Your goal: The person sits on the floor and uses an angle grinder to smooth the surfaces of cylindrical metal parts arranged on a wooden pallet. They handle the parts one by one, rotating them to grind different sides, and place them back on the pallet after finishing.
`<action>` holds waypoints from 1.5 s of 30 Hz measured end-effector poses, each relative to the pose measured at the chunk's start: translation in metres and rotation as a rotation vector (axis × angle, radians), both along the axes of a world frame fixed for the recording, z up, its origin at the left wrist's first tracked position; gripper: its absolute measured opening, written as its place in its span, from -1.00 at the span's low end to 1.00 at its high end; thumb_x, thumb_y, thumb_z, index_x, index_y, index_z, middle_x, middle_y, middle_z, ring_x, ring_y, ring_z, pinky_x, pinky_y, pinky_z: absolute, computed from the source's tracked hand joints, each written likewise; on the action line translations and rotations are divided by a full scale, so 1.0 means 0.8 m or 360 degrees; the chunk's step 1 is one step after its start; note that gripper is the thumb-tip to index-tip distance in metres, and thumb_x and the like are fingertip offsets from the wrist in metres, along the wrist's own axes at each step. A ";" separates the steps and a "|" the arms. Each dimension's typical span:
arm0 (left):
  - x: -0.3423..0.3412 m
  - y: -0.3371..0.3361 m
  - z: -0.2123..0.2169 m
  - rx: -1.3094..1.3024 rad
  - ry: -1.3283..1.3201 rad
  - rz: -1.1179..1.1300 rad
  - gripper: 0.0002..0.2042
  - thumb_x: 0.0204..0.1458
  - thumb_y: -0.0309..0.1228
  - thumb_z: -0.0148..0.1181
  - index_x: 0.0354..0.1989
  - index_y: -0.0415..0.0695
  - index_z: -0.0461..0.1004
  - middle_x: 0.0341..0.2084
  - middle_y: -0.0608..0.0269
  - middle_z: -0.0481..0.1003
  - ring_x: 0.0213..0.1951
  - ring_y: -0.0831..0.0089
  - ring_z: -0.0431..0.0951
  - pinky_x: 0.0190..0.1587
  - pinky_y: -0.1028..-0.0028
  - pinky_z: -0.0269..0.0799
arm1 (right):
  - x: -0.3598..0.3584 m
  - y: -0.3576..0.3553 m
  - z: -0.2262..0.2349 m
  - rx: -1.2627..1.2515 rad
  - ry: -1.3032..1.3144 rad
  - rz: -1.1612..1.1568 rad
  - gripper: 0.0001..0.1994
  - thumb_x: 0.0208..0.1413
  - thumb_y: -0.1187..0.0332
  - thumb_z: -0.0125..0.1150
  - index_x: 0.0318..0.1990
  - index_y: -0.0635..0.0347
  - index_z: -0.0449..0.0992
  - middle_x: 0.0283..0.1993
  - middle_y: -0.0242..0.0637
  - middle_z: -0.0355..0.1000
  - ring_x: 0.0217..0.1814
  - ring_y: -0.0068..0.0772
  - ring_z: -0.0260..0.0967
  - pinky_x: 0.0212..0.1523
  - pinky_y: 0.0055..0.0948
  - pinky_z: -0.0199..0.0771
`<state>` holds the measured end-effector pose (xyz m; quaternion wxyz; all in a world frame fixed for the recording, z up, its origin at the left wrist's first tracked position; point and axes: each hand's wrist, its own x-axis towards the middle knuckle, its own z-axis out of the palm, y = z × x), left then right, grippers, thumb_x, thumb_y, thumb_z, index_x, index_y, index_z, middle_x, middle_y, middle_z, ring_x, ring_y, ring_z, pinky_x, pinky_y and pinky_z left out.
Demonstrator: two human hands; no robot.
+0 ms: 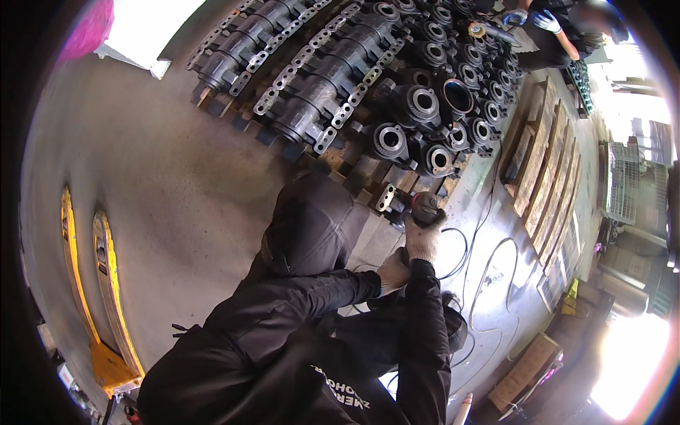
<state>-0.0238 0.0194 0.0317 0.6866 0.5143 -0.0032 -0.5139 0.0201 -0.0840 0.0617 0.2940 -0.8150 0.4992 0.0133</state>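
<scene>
Both hands [414,251] grip grinder [425,207]

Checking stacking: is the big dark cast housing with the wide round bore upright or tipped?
Tipped: dark cast housing leans, its bore facing sideways-up, unlike neighbours' flat flanges.

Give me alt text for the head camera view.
Two gloved hands, the right hand and left hand, hold a power grinder against a dark metal casting on the floor. Behind, more castings sit on wooden pallets.
</scene>
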 end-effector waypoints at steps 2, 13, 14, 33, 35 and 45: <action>0.007 0.000 0.000 -0.0079 -0.0045 0.0078 -0.53 0.15 -0.28 0.36 0.09 -0.35 0.38 -0.02 -0.04 0.56 0.05 0.29 0.54 0.09 0.32 0.46 | 0.010 0.005 0.005 -0.0018 0.0068 0.0054 -0.11 0.00 0.06 0.50 0.40 0.14 0.11 0.16 0.18 0.52 0.21 0.19 0.52 0.19 -0.04 0.50; 0.001 -0.019 -0.015 -0.0174 0.0026 0.0274 -0.58 0.16 -0.30 0.35 0.02 -0.34 0.41 -0.10 0.05 0.58 -0.01 0.35 0.55 0.00 0.33 0.47 | 0.032 0.002 0.010 -0.0064 0.0138 0.0154 -0.12 -0.03 0.07 0.48 0.39 0.13 0.11 0.16 0.18 0.52 0.20 0.22 0.52 0.19 -0.01 0.50; 0.009 -0.013 -0.004 -0.0109 0.0055 0.0224 -0.59 0.16 -0.29 0.35 0.02 -0.34 0.41 -0.10 0.05 0.58 -0.01 0.36 0.55 -0.01 0.34 0.47 | 0.035 0.005 0.014 -0.0066 0.0167 0.0160 -0.12 -0.03 0.07 0.48 0.38 0.13 0.11 0.16 0.18 0.52 0.20 0.22 0.52 0.19 -0.01 0.50; 0.030 0.007 0.000 0.0188 -0.0702 -0.0164 -0.51 0.18 -0.15 0.28 0.06 -0.34 0.38 -0.09 -0.13 0.56 0.03 0.02 0.57 0.09 0.19 0.45 | 0.021 0.001 -0.004 0.0107 -0.0253 -0.0011 -0.20 0.02 0.13 0.52 0.34 0.14 0.18 0.18 0.11 0.49 0.21 0.05 0.49 0.22 -0.08 0.45; 0.026 0.012 -0.012 0.0256 -0.0785 -0.0172 -0.46 0.15 -0.13 0.32 0.03 -0.39 0.36 -0.10 -0.20 0.56 0.04 0.03 0.57 0.08 0.21 0.45 | 0.020 0.012 -0.006 0.0164 -0.0320 -0.0022 -0.20 0.03 0.14 0.52 0.34 0.16 0.18 0.18 0.12 0.48 0.21 0.03 0.49 0.23 -0.09 0.44; 0.033 0.031 -0.014 0.0342 -0.0273 0.0060 -0.36 0.07 -0.13 0.45 0.09 -0.41 0.33 -0.01 -0.13 0.55 0.08 0.20 0.56 0.13 0.29 0.45 | 0.032 0.034 -0.020 0.0082 -0.0413 0.0101 -0.15 -0.05 0.15 0.58 0.33 0.31 0.23 0.19 0.12 0.42 0.22 0.00 0.46 0.24 -0.15 0.46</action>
